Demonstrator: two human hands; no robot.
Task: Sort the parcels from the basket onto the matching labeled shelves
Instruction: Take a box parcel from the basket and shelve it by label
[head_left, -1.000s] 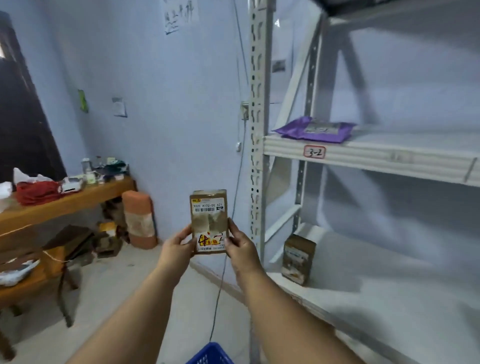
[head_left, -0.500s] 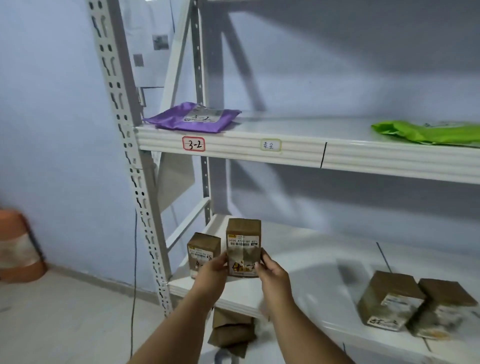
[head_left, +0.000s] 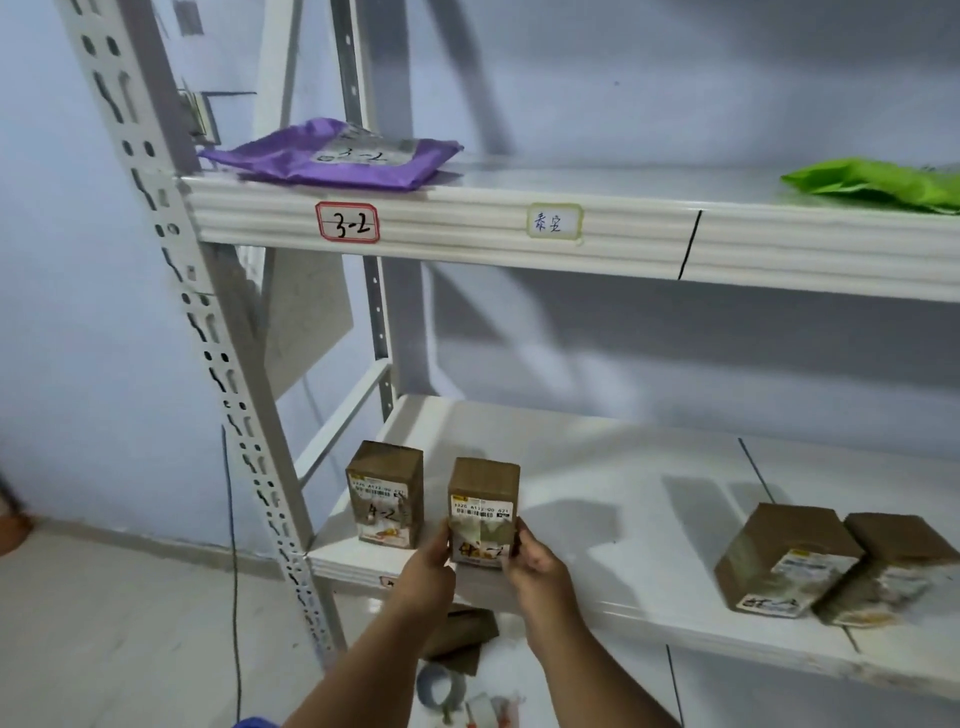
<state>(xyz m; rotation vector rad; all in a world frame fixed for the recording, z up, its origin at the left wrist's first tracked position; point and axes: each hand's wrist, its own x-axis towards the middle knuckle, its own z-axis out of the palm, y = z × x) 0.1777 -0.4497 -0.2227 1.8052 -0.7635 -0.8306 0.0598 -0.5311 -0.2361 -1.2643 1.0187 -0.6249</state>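
Note:
A small brown cardboard parcel (head_left: 483, 499) with a white barcode label stands upright between my two hands. My left hand (head_left: 428, 569) grips its left side and my right hand (head_left: 535, 564) its right side. The parcel is at the front of the lower white shelf (head_left: 613, 499), just right of a matching brown box (head_left: 385, 493) marked 4-2 that stands upright there. The upper shelf (head_left: 467, 228) bears a red-framed label 3-2 (head_left: 347, 223), with a purple mailer bag (head_left: 332, 158) marked 3-2 lying above it.
Two brown boxes (head_left: 784, 561) (head_left: 893, 566) lie on the lower shelf at the right. A green bag (head_left: 878, 182) rests on the upper shelf's right end. The perforated upright post (head_left: 208, 322) stands left. Below the lower shelf lie a brown parcel (head_left: 462, 636) and a tape roll (head_left: 439, 686).
The view swung from the room to the shelving and closer in. Both hands carried the parcel down to the lower shelf, beside the 4-2 box.

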